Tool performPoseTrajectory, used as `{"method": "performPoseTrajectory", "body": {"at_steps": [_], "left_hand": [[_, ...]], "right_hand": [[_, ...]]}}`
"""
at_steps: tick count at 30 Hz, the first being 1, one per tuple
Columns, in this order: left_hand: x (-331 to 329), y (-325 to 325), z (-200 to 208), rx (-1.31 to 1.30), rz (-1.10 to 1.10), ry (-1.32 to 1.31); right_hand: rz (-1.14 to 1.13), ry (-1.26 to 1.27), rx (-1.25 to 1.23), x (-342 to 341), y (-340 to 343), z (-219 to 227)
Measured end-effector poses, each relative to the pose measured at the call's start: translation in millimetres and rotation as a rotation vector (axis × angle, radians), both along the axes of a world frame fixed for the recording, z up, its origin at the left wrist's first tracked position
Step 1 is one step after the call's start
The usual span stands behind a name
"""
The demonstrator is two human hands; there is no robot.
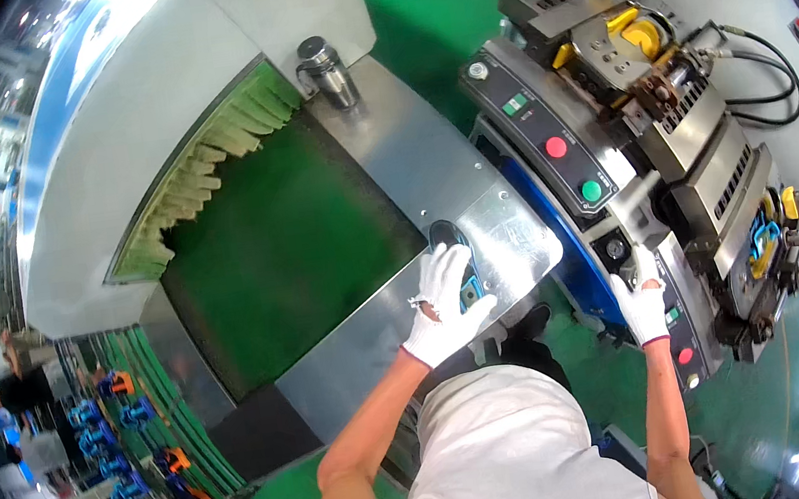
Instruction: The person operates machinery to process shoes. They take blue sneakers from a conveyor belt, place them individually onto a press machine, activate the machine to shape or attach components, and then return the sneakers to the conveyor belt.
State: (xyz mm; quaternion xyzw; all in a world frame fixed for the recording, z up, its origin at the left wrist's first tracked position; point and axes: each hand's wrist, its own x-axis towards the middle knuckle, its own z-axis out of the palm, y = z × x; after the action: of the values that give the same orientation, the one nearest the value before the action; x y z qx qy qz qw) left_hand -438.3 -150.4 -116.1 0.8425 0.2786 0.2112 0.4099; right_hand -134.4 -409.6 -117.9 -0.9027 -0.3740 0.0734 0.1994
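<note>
My left hand (444, 306), in a white glove, lies over a dark and blue shoe-like piece (472, 290) on the metal ledge. Its fingers are stretched out and its thumb stands apart, with part of the blue showing between them. Whether it grips the piece is unclear. A dark rounded end (445, 233) shows beyond the fingertips. My right hand (641, 303), also gloved in white, is at the machine's front panel (677, 299), beside a small green switch. Its fingers are apart and hold nothing that I can see.
A two-station machine (688, 141) with hoses and yellow clamps stands at right; its upper panel carries a red button (556, 147) and a green button (592, 191). At left, a green conveyor belt (288, 244) passes under a strip curtain (208, 174). A steel flask (328, 72) stands on the ledge.
</note>
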Motion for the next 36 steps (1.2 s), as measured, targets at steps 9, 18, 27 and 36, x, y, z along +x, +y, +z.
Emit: {"method": "performPoseTrajectory", "body": {"at_steps": [9, 18, 27, 36], "left_hand": [[59.5, 30.5, 103.2, -1.772, -0.145, -1.285], [79.4, -2.5, 107.1, -1.733, -0.208, -1.303], [121.4, 49.0, 97.3, -0.233, -0.249, -0.707], [147.4, -16.9, 132.0, -1.19, -0.401, -1.22]], "right_hand": [[0.294, 0.771, 0.158, -159.0, 140.4, 110.2], [0.486, 0.826, 0.456, -161.2, 119.9, 75.5], [1.231, 0.873, 0.523, -234.2, 92.8, 110.3], [0.231, 0.591, 0.558, -116.0, 70.8, 104.9]]}}
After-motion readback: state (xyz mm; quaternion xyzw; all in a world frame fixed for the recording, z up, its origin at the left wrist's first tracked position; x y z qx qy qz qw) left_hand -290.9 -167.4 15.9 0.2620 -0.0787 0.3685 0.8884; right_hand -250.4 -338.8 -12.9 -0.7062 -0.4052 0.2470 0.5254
